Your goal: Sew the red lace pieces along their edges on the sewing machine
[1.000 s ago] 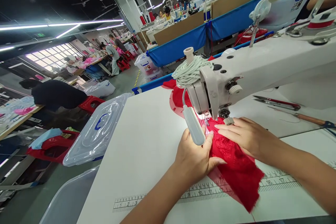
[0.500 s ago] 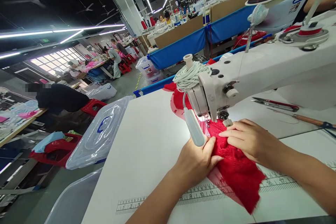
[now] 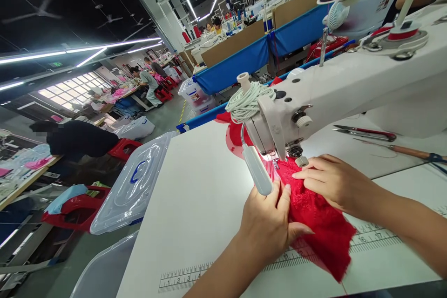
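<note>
Red lace fabric runs under the presser foot of a white sewing machine, over a sheer pinkish-red layer. My left hand lies on the fabric just in front of the foot, fingers stretched forward and thumb spread to the right. To the right, my right hand is bent over the lace with its fingertips closed on it; its thumb is hidden. A small grey lamp hangs beside the needle, partly in front of my left fingertips.
Thread snips and a wooden-handled tool lie right of the machine. A printed ruler crosses the table's front. Lidded plastic boxes and a red stool stand at left. Other people work farther off.
My left hand has shifted slightly right and its thumb has spread away from the fingers. The fabric's near end has moved a little; my right hand stays on the lace.
</note>
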The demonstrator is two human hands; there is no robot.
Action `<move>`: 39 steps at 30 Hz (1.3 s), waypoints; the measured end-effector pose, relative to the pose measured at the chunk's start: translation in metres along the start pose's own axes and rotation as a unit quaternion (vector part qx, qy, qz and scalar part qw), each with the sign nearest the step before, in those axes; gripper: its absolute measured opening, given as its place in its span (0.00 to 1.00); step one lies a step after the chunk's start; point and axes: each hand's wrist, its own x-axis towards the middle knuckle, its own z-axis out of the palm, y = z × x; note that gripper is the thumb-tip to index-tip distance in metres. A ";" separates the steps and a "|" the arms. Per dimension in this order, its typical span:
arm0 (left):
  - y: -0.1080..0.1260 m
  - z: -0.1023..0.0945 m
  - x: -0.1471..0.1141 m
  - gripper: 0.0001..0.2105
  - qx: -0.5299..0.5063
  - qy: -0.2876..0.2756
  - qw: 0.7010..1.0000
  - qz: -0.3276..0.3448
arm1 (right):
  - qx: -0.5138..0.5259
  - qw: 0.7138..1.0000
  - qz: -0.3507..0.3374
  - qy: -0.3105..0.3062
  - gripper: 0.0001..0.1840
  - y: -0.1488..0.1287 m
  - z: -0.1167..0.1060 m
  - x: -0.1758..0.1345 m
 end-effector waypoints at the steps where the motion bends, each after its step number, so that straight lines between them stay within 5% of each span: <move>1: 0.001 0.000 0.001 0.40 0.001 -0.002 1.000 -0.006 | -0.005 1.000 -0.005 -0.002 0.20 0.000 -0.001 0.001; 19: -0.002 0.007 0.002 0.37 0.040 -0.005 0.998 -0.047 | -0.013 0.999 0.018 -0.031 0.22 0.005 0.003 0.001; 24: -0.006 0.009 0.004 0.37 0.008 0.021 1.000 0.002 | -0.007 0.997 0.071 -0.017 0.18 0.001 -0.007 -0.001; 29: -0.007 0.007 0.006 0.31 -0.045 -0.035 0.998 0.036 | 0.046 0.989 0.061 -0.123 0.12 -0.020 -0.026 0.003; 32: -0.007 0.003 0.007 0.28 -0.041 -0.053 0.997 0.024 | -0.025 0.987 0.036 -0.153 0.12 -0.017 -0.033 -0.001; 36: -0.008 -0.001 0.008 0.24 -0.037 -0.056 0.998 0.009 | -0.139 0.982 0.018 -0.123 0.15 0.001 -0.041 -0.012; 39: -0.008 -0.002 0.009 0.24 -0.039 -0.050 0.998 0.015 | -0.133 0.986 0.015 -0.097 0.19 0.001 -0.048 -0.017</move>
